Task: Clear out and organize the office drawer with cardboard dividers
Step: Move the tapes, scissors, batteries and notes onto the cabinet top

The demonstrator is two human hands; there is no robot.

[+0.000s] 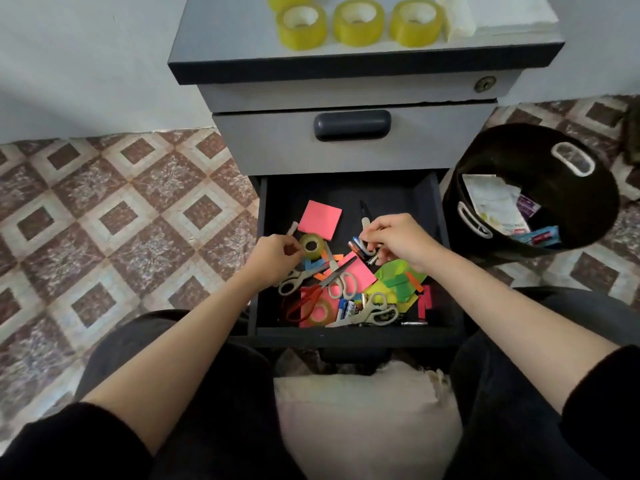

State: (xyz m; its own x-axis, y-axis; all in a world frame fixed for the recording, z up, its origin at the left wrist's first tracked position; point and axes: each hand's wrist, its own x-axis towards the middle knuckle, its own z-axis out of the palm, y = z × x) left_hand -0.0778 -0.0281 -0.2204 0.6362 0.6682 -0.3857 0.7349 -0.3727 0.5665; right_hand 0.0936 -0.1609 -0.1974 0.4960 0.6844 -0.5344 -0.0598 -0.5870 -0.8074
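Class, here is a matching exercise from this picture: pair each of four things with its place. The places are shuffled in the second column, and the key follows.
Things
1. big tape rolls
2. small tape roll
3. papers
4. cushion

Places
A. in the bin
B. pinched by the left hand
C. on the floor
D. on the cabinet top

Pairs: 1-D, 2-B, 3-A, 4-C

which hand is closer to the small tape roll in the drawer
Left. The left hand pinches the tape roll at its edge; the right hand is apart to its right, holding the batteries.
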